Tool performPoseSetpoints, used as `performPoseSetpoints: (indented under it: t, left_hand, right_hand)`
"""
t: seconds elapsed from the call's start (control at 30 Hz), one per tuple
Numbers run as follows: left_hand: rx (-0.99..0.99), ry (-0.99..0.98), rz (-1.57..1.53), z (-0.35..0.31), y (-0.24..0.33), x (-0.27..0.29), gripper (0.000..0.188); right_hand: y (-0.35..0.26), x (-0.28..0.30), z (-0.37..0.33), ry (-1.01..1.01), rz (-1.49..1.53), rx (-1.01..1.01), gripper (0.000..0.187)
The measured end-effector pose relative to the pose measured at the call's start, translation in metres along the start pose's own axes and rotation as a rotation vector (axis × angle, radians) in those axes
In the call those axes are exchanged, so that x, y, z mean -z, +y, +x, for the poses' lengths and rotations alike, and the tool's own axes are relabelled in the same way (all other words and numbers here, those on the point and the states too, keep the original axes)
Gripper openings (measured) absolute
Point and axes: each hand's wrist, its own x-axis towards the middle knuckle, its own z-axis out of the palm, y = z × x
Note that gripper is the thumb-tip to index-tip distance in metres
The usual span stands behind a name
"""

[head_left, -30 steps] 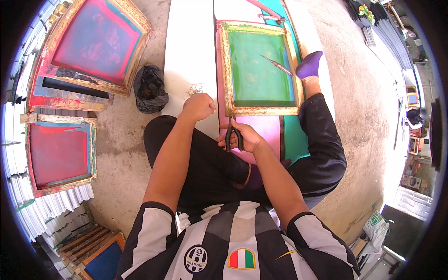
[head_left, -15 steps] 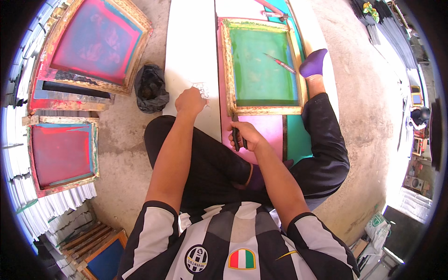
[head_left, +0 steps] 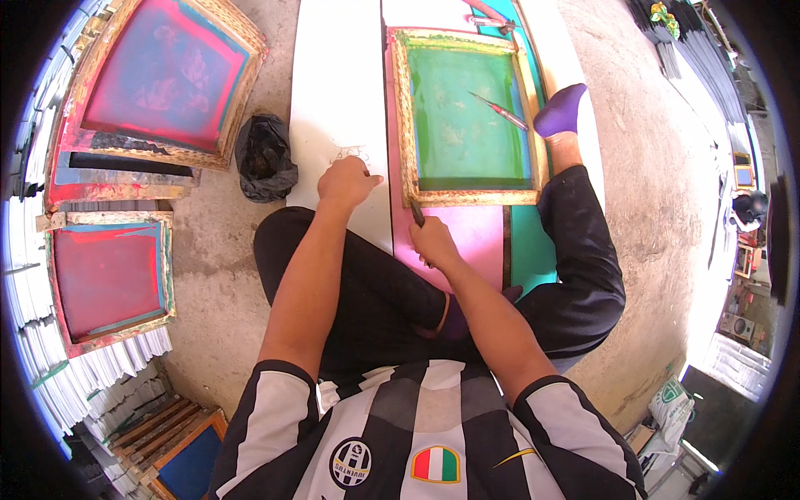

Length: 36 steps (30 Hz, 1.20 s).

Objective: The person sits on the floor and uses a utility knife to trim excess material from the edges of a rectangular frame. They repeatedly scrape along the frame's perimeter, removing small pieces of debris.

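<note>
In my right hand (head_left: 435, 242) is a pair of dark-handled pliers (head_left: 417, 213), their tip at the near left corner of a wooden-framed screen (head_left: 475, 198) with green mesh. My fingers wrap round the handles. My left hand (head_left: 346, 182) is closed above the white board (head_left: 337, 75), left of the frame; whatever its fingers pinch is too small to name. Just beyond it, several thin wiry bits (head_left: 352, 152) lie on the board. A red-handled pointed tool (head_left: 504, 114) rests across the green mesh.
A black plastic bag (head_left: 267, 158) stands open left of the board. Two more framed screens (head_left: 171, 79) lean at the left. A hammer (head_left: 505, 27) and a cutter-like tool (head_left: 479, 21) lie beyond the green screen. My purple-socked foot (head_left: 560, 112) is beside its right edge.
My right hand has turned, and the pliers' handles are now mostly covered by my fingers. My left hand has shifted slightly right, its thumb now showing toward the screen.
</note>
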Motion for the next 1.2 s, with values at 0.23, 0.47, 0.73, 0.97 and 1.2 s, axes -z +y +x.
performPoseSetpoints:
  t: [0.23, 0.47, 0.73, 0.97, 1.2]
  left_hand:
    - [-0.028, 0.009, -0.004, 0.003, 0.003, -0.002, 0.047]
    - [-0.242, 0.007, -0.198, -0.001, -0.011, -0.015, 0.047]
    - [-0.359, 0.003, -0.202, 0.002, -0.016, -0.028, 0.045]
    - [-0.415, 0.001, -0.206, -0.002, -0.013, -0.027, 0.043]
    - [-0.423, -0.059, -0.251, -0.004, -0.009, -0.023, 0.040]
  right_hand:
    - [0.010, -0.023, 0.004, 0.284, -0.256, 0.070, 0.043]
    - [0.015, -0.023, 0.006, 0.289, -0.250, 0.138, 0.043]
    - [0.017, -0.041, 0.004, 0.453, -0.310, 0.126, 0.038]
    - [0.023, -0.050, 0.009, 0.526, -0.257, 0.150, 0.037]
    - [0.024, -0.024, 0.000, 0.564, -0.146, 0.330, 0.030]
